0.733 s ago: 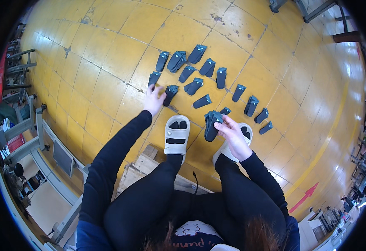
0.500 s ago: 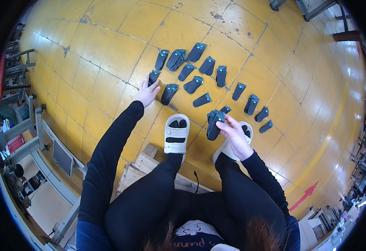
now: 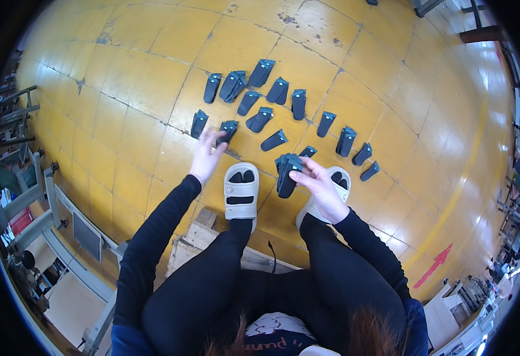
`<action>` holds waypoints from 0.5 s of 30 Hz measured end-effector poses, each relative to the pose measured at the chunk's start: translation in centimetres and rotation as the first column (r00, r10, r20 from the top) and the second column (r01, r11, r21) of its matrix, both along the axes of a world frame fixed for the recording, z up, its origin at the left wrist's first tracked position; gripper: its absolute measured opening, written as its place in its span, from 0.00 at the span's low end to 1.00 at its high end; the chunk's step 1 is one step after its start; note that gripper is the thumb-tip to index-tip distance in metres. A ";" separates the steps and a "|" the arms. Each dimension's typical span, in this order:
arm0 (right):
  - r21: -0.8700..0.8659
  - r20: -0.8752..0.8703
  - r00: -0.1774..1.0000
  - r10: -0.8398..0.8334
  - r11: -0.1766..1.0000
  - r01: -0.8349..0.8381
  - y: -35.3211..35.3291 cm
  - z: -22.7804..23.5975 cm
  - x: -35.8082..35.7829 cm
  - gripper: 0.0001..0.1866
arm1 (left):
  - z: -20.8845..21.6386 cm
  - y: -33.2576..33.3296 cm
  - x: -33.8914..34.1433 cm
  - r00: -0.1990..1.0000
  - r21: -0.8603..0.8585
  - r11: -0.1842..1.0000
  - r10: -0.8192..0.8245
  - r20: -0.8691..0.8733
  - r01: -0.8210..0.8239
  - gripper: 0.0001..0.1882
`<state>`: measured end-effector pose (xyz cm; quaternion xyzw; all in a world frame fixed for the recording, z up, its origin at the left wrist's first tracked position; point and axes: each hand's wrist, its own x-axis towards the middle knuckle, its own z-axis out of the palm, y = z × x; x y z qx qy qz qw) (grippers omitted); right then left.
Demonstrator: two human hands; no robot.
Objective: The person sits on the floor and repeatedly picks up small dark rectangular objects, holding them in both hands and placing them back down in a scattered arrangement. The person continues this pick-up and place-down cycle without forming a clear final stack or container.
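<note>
My right hand (image 3: 319, 188) grips a bundle of flat, dark, tongue-shaped pieces (image 3: 285, 182) with green ends, thumb on top, held above the floor between my feet. My left hand (image 3: 208, 157) is held out with its fingers apart and holds nothing. Its fingertips are over or beside a small stack of the same pieces (image 3: 228, 132), partly covering it; whether they touch cannot be told. Just left of that lies another stack (image 3: 199, 124). More stacks are spread across the floor ahead, such as a larger one (image 3: 233, 87) and a single small one (image 3: 369, 171) at the right.
Yellow floor tiles (image 3: 153, 71) lie all round the stacks. My feet in pale sandals (image 3: 241, 193) stand close to them. A wooden pallet or box (image 3: 200, 232) is under me. Metal-framed worktables (image 3: 64, 237) line the left side. A red arrow (image 3: 435, 265) marks the floor at right.
My left hand has drawn off the leftmost stack, which stays on the floor, and moved toward the stack on its right. My right hand keeps its bundle. The view has shifted slightly.
</note>
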<state>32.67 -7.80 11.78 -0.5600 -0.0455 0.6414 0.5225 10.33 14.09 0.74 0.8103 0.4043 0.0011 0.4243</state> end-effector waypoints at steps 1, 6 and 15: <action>0.022 0.019 1.000 0.011 1.000 -0.011 0.2 0.2 -0.2 0.21 | 1.2 -1.2 1.0 0.995 -0.256 0.967 0.020 0.096 0.006 0.21; 0.112 0.123 0.992 0.001 0.994 -0.014 0.7 0.4 -0.9 0.22 | 8.8 -8.7 5.9 0.919 -0.996 0.016 0.385 0.090 0.091 0.28; 0.172 0.770 0.633 -0.079 0.981 -0.087 1.5 2.8 -0.9 0.23 | 11.3 -7.8 6.5 0.908 -0.989 0.106 0.395 0.139 0.106 0.25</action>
